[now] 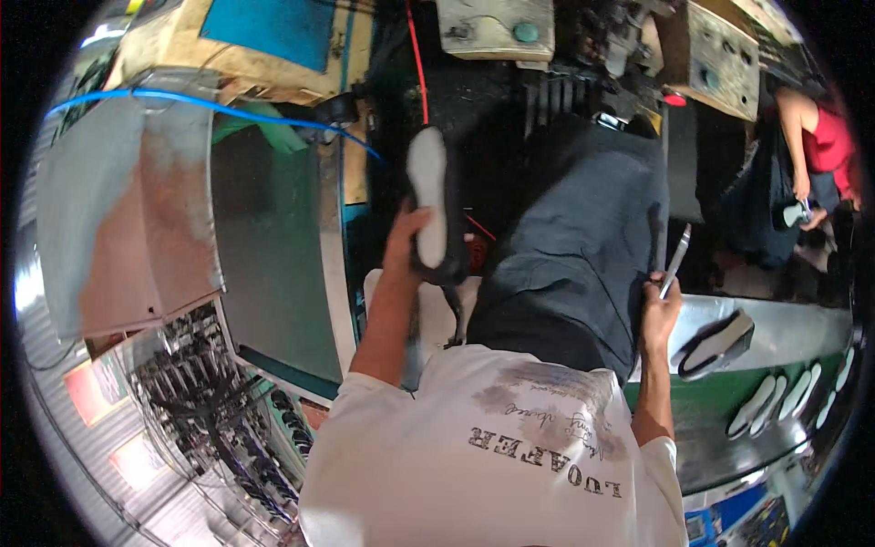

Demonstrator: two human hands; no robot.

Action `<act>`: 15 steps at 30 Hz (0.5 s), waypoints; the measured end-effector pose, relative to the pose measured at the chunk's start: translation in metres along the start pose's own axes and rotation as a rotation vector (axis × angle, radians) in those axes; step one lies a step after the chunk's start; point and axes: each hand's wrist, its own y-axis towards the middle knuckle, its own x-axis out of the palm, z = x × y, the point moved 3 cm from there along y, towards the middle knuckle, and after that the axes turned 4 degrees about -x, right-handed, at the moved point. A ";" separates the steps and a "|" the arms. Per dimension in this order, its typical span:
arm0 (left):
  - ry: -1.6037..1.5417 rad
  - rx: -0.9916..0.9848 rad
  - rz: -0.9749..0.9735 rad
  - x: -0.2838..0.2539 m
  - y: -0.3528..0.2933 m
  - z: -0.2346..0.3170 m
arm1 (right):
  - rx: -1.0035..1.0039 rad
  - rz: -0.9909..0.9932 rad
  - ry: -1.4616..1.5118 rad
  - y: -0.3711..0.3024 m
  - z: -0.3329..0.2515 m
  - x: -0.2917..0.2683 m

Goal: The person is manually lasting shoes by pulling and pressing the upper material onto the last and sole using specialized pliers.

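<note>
My left hand (407,232) grips a dark shoe (430,196) by its side, with the pale grey sole-shaped face turned up toward me. Its thumb lies across the edge of that pale face. Lower on the right, beside my dark trousers, my right hand (660,310) is closed around a slim silver pen-like tool (674,260), tip pointing up and away. Close to that hand, another dark shoe (718,345) with a pale face rests on the metal ledge (784,319).
Several pale-faced shoes (770,401) stand on the green surface at right. A person in a red top (829,146) handles a pale piece at far right. A blue hose (228,109) crosses above a green-grey panel (273,246). Control boxes (497,27) sit ahead.
</note>
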 end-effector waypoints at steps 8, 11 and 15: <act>-0.029 0.261 0.689 -0.325 -0.034 0.159 | 0.054 -0.025 0.158 0.020 -0.007 0.013; 0.063 0.306 0.795 -0.341 -0.003 0.197 | -0.029 0.012 0.095 0.022 -0.006 0.010; -0.045 0.393 0.832 -0.367 0.004 0.227 | 0.013 0.010 0.036 0.020 -0.017 0.020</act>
